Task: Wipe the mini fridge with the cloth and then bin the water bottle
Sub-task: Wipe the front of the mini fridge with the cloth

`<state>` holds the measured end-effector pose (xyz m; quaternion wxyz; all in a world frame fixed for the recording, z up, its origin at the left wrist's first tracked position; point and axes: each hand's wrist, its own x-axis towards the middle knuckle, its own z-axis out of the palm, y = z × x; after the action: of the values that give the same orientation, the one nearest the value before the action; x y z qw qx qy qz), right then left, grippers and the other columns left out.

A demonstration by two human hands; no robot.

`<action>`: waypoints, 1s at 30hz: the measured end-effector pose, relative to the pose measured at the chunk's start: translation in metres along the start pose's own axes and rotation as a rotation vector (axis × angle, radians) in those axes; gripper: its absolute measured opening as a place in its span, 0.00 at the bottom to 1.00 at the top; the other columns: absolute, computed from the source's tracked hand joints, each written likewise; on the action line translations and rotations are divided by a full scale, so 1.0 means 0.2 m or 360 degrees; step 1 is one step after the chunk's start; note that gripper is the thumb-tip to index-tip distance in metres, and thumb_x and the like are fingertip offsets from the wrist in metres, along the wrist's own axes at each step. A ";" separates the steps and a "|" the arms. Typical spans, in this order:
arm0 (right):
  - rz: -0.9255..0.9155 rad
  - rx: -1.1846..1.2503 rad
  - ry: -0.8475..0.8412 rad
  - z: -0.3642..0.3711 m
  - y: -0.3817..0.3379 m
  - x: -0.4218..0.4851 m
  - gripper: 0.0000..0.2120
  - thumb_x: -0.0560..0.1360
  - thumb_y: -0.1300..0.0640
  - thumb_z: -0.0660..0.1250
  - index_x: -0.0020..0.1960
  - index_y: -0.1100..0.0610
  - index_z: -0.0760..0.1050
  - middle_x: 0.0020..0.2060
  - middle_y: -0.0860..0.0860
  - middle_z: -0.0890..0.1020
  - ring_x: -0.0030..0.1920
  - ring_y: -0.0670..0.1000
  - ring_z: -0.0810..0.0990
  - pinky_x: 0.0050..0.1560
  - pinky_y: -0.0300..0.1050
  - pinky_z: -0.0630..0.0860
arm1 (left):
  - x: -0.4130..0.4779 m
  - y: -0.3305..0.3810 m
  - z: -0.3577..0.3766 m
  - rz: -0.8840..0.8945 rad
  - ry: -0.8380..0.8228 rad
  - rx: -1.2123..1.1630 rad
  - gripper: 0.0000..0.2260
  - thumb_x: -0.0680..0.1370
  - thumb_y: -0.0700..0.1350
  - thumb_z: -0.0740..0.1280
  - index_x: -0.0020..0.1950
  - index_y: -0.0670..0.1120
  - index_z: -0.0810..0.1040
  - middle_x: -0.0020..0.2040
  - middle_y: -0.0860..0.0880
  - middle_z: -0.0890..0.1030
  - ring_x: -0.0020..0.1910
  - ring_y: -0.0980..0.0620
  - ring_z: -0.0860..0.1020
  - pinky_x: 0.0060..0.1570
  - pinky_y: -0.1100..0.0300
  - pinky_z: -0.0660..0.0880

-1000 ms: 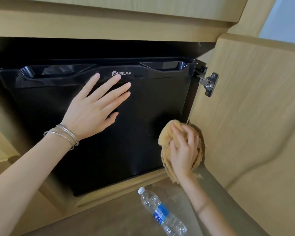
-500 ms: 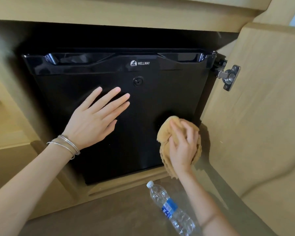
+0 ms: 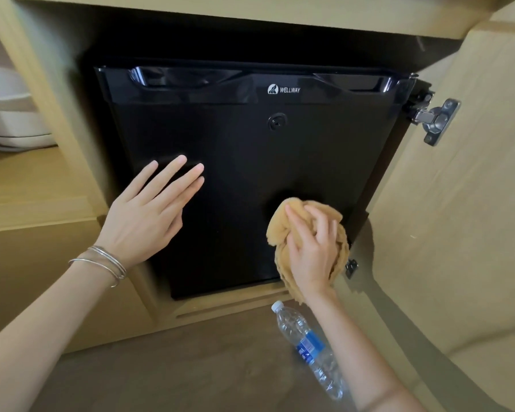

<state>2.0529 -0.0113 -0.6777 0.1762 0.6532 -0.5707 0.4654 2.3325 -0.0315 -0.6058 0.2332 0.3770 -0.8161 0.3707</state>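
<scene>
A black mini fridge [image 3: 250, 162] with a shut door stands inside a wooden cabinet. My left hand [image 3: 149, 215] lies flat against the door's lower left, fingers spread and holding nothing. My right hand [image 3: 312, 251] presses a bunched tan cloth [image 3: 280, 230] onto the door's lower right corner. A clear water bottle [image 3: 306, 343] with a blue label and white cap lies on its side on the floor just below the fridge, partly behind my right forearm.
The open cabinet door [image 3: 458, 203] swings out on the right, with a metal hinge [image 3: 434, 120] at its top. White dishes [image 3: 9, 114] sit on a shelf to the left. Brown floor [image 3: 191, 367] stretches in front of the cabinet.
My left hand has slid down the fridge door from near the logo to the lower left. The cloth hand stays at the lower right corner. The view has tilted downward.
</scene>
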 end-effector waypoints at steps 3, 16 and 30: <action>0.0094 -0.0011 0.0105 0.01 -0.10 0.14 0.18 0.74 0.59 0.63 0.64 0.50 0.75 0.59 0.54 0.75 0.56 0.53 0.70 0.52 0.38 0.69 | -0.04 -0.02 -0.01 -0.0067 0.0013 0.0012 0.24 0.79 0.38 0.58 0.75 0.40 0.65 0.77 0.45 0.63 0.77 0.44 0.59 0.74 0.44 0.58; -0.0265 0.0005 0.0107 0.11 -0.27 0.04 0.18 0.74 0.63 0.64 0.61 0.49 0.78 0.56 0.54 0.78 0.54 0.54 0.72 0.53 0.44 0.69 | -0.24 -0.04 -0.01 -0.0192 0.0006 0.0287 0.23 0.81 0.40 0.57 0.77 0.40 0.62 0.78 0.45 0.62 0.76 0.45 0.60 0.75 0.50 0.55; -0.0337 0.0044 0.0233 0.16 -0.50 0.15 0.17 0.75 0.63 0.66 0.61 0.51 0.78 0.55 0.55 0.78 0.53 0.55 0.72 0.52 0.44 0.71 | -0.31 -0.07 -0.01 -0.0217 -0.0015 0.0521 0.25 0.80 0.42 0.58 0.77 0.40 0.61 0.79 0.47 0.59 0.77 0.47 0.59 0.76 0.50 0.50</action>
<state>2.1543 -0.0232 -0.6398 0.2566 0.6763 -0.4778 0.4985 2.3812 -0.0082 -0.6405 0.1893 0.4661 -0.7185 0.4802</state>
